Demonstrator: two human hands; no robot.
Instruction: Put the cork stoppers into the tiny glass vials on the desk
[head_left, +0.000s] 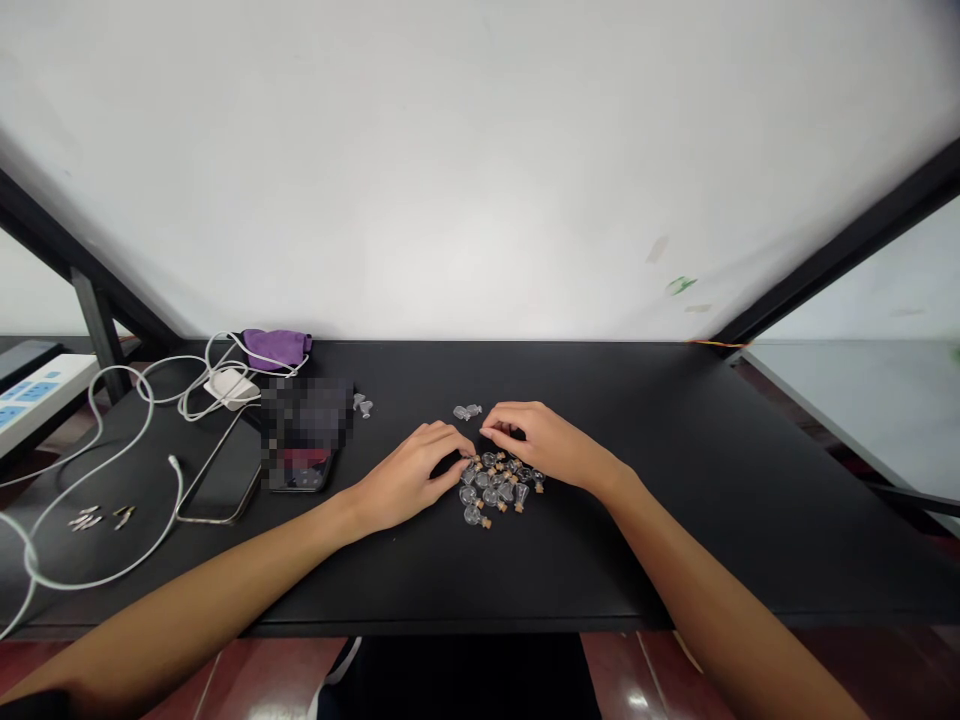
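Bare forearms up front, angling in over a black desk. Left hand and right hand loosely curled, fingertips nearly meeting right above a heap of tiny cork-stoppered glass bottles. Pinching one? Can't tell from here. Two more bottles just past the fingers, on the far side.
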